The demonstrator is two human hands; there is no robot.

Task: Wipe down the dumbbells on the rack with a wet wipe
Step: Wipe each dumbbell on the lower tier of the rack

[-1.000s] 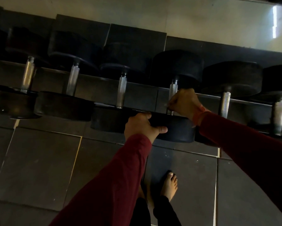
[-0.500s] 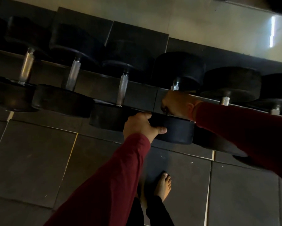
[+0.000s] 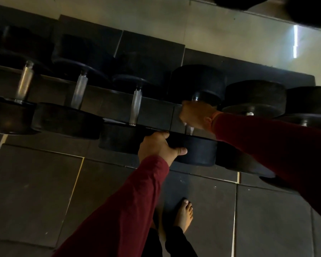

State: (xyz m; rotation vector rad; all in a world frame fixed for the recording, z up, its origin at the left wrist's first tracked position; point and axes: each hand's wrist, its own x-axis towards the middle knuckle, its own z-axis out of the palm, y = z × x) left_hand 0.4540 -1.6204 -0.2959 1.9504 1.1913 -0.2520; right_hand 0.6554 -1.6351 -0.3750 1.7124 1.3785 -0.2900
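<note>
Dumbbells [image 3: 195,115] lie side by side in a dim row across the rack [image 3: 156,110], each with a black round head toward the person, another toward the wall, and a metal handle between. One of them, right of the middle, has both hands on it. Left hand [image 3: 160,147] grips the near head [image 3: 196,151] of that dumbbell at its upper left edge, fingers curled over the top rim and thumb pressed flat along the front face. Right hand [image 3: 196,115] is wrapped round the handle [image 3: 189,129] between the two heads, fingers closed about it so that only a short stretch of metal shows below the fist and a bit of collar above. Whether a wipe sits inside that fist cannot be told; a pale fleck shows at its lower edge, too small and dark to name. The far head [image 3: 198,82] stands just above the right hand. Both arms wear dark red sleeves [image 3: 122,210], the right one crossing in front of the next dumbbells to the right and hiding part of them. Three more dumbbells to the left show bare handles [image 3: 135,106], untouched. Below the rack is a floor [image 3: 35,191] of dark tiles with pale joints, and a bare foot [image 3: 183,214] stands on it under the left arm. Behind the rack runs a pale wall [image 3: 174,19] with a bright vertical streak at the right.
</note>
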